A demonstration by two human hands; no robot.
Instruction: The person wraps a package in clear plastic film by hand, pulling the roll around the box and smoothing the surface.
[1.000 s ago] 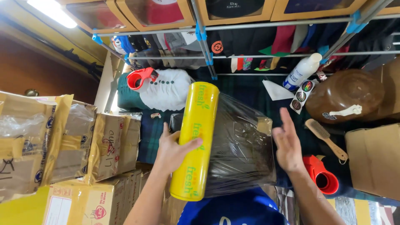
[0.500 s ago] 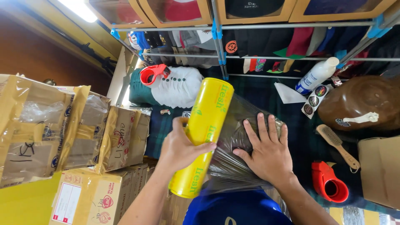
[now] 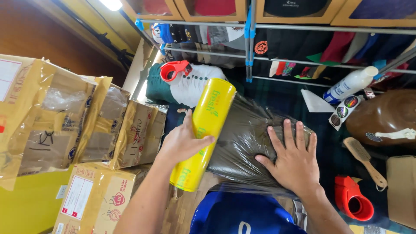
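Head view: left hand [image 3: 184, 143] is closed around the yellow cling-film roll [image 3: 203, 134], thumb across the front, roll tilted with its top end away from the person. Film runs off it, stretched over the dark wrapped bundle [image 3: 247, 138] just right of the roll.

Change vs a second ago: right hand [image 3: 294, 162] was lifted off, open, beside the bundle; half a second ago it landed on it, and now it lies flat, fingers spread, pressing the film down near the bundle's near-right side (not gripping anything, palm contact only). Roll has also swung further left, so more film is drawn out.

Judgement: film is being smoothed and pinned while the roll keeps tension.

Around: red tape dispenser [image 3: 174, 69] on folded clothes beyond, taped cardboard boxes [image 3: 130, 134] stacked left, wooden brush [image 3: 364, 158] and white bottle [image 3: 350, 84] right.
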